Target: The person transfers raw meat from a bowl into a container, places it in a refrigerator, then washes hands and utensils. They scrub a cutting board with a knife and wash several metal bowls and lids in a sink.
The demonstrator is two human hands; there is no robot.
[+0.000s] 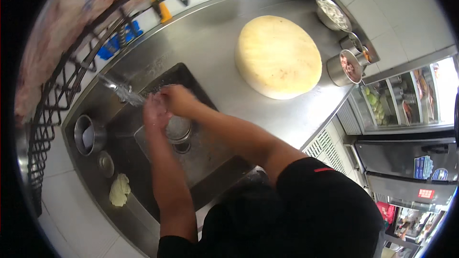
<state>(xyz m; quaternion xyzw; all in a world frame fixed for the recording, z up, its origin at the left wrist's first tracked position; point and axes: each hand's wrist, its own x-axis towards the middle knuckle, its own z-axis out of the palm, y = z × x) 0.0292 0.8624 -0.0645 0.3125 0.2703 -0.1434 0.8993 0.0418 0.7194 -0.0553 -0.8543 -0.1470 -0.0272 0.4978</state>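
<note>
Water runs from a metal faucet over my left hand, which looks wet and reddish above the steel sink. My right hand is close against it, touching or nearly touching the fingers. Motion blur hides whether either hand holds anything small. Just below the hands in the basin stands a round metal container that looks full of water. On the steel counter to the right lies a thick round chopping block, pale yellow on top.
A steel bowl of whitish pieces and a steel pot of reddish meat stand at the counter's right end. Left of the basin are a steel bowl, a round lid and a yellowish cloth. A black wire rack hangs at upper left.
</note>
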